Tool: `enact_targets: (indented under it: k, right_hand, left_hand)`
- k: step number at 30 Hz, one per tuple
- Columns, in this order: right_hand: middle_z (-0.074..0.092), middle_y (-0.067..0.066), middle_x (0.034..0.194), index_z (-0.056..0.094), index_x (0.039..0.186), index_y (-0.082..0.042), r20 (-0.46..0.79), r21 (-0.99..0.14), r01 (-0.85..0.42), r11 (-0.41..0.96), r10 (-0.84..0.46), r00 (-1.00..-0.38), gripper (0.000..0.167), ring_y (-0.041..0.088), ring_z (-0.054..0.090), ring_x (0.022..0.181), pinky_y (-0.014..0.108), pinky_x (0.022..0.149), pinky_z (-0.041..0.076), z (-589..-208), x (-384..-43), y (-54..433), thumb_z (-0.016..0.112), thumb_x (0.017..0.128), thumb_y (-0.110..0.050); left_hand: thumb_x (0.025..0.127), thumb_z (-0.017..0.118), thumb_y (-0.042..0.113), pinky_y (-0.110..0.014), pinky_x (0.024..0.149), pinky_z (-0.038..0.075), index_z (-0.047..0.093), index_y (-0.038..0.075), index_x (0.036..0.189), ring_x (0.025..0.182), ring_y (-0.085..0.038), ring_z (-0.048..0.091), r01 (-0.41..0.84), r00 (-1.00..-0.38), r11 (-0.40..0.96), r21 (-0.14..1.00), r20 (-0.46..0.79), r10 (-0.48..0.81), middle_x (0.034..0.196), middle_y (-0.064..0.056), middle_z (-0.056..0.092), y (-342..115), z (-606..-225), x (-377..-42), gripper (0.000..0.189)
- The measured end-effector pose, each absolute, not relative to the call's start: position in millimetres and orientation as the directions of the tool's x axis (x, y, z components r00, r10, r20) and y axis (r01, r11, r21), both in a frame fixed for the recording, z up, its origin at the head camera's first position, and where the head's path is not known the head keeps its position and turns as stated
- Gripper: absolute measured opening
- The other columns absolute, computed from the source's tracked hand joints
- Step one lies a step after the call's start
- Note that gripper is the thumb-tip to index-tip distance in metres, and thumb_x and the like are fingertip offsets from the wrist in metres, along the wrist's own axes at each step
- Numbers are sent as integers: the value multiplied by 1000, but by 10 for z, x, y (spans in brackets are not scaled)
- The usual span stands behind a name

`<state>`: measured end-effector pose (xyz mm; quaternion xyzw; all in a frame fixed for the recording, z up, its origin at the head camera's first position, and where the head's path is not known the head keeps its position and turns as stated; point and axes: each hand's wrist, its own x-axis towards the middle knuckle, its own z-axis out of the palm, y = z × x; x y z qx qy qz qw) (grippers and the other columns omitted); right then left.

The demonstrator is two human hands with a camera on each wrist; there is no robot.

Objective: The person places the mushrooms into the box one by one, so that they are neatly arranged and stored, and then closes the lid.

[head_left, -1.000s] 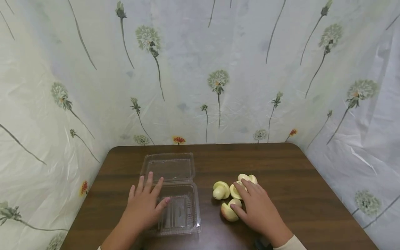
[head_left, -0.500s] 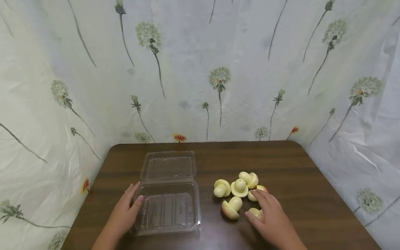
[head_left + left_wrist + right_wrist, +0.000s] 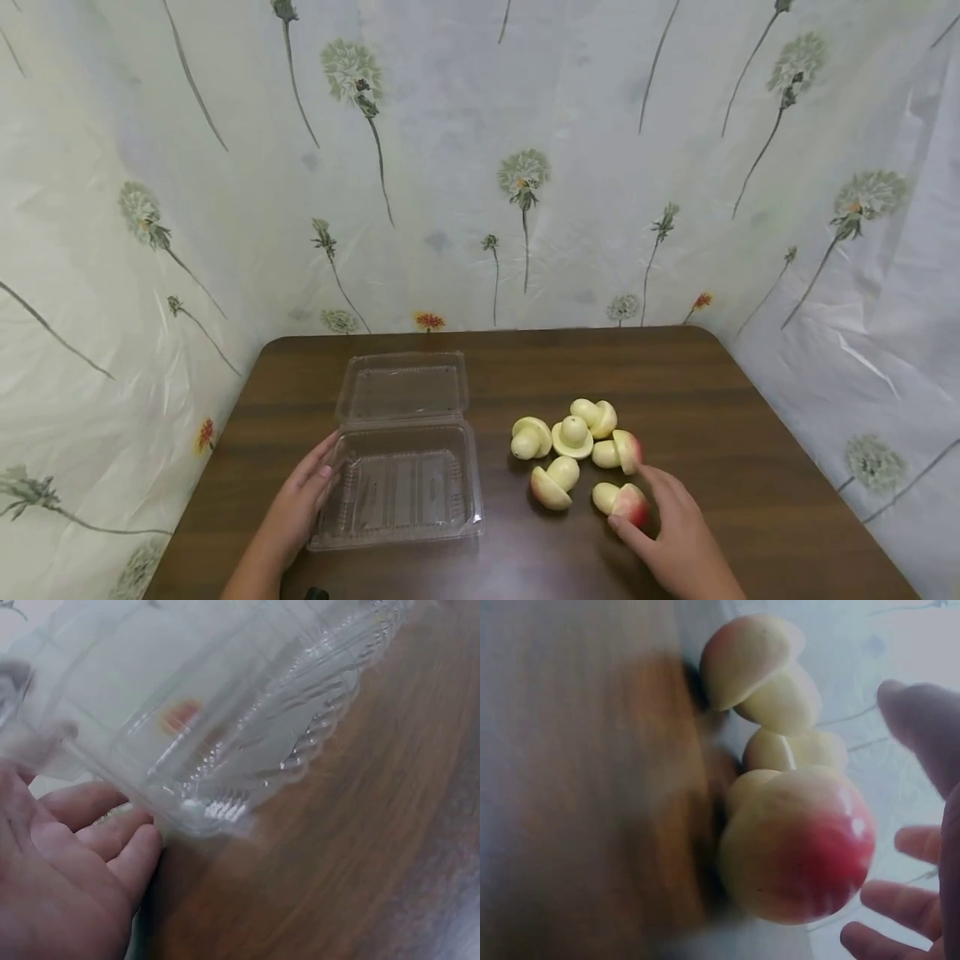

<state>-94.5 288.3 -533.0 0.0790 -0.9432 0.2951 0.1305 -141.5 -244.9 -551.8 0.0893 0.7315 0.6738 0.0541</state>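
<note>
A clear plastic clamshell container (image 3: 405,540) lies with its lid folded back on the table. My left hand (image 3: 296,500) rests along its left side, thumb at the rim. In the left wrist view, loosely bent fingers (image 3: 139,859) lie against the outside of the container. Mushroom-shaped pieces, cream with reddish caps, sit in a loose group to the right. My right hand (image 3: 675,533) is spread around the nearest mushroom (image 3: 630,504). In the right wrist view, a gap shows between the fingers (image 3: 904,907) and the red-blushed mushroom cap (image 3: 802,851).
Behind the nearest one, several mushrooms stand close together, among them one with its stem up (image 3: 573,433) and a red-capped one (image 3: 626,452). The container's lid (image 3: 405,387) lies toward the back of the brown table (image 3: 510,567). A dandelion-print curtain (image 3: 450,167) surrounds the table.
My left hand has moved left, from over the container to its side. My right hand has drawn right and nearer from over the mushrooms, uncovering them.
</note>
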Motion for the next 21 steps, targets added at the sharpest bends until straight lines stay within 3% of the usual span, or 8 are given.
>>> enact_targets:
  k: [2,5,8,11,14,16,21]
  right_hand:
    - [52,18,148,47,153,-7,254,-557,-190,808,-52,-966,84,40,46,138,60,103,43,-5348,-928,2877,83,88,-45]
    - [49,20,150,46,153,-7,198,-588,-145,796,-32,-980,84,42,44,139,67,103,44,-5392,-903,2872,82,89,-47]
    - [49,20,150,46,153,-7,167,-603,-122,789,-25,-986,85,41,46,137,63,102,47,-5441,-900,2875,82,88,-48]
    - [49,20,149,46,153,-6,145,-632,-109,767,-21,-989,85,40,49,136,32,106,51,-5473,-909,2886,83,88,-47]
    - [49,21,148,45,153,-4,129,-679,-101,728,-18,-991,86,40,49,136,-1,98,36,-5487,-917,2891,84,88,-44]
    - [48,22,148,45,153,-3,120,-698,-98,709,-19,-993,85,39,48,136,-7,96,27,-5502,-926,2894,84,88,-43]
    - [54,19,145,51,149,-4,124,-676,-102,729,-23,-992,78,34,52,131,-5,94,32,-5533,-943,2911,83,89,-41]
  left_hand:
    - [114,34,19,-8,111,32,24,4,166,156,-37,18,38,-977,44,998,28,212,171,-25,19,-2462,-5540,-1419,54]
    - [113,34,16,-8,109,33,30,4,164,155,-27,23,-7,-982,53,999,-17,186,171,-23,23,-2470,-5564,-1417,52]
    - [111,35,10,-10,109,36,36,5,162,152,-23,30,-26,-989,62,998,-35,145,169,-22,29,-2472,-5594,-1418,51]
    - [109,36,4,-13,110,39,39,4,160,151,-25,33,-6,-992,62,998,-14,128,167,-21,33,-2470,-5623,-1428,51]
    - [109,37,1,-14,110,42,41,3,159,151,-22,36,22,-992,57,998,15,124,167,-20,34,-2473,-5651,-1443,51]
    - [108,37,0,-14,109,43,43,2,158,148,-13,41,30,-993,50,998,24,112,166,-20,37,-2470,-5657,-1449,50]
    - [105,38,-4,-16,107,47,46,-1,155,138,1,49,25,-997,38,999,22,72,163,-22,41,-2455,-5670,-1445,51]
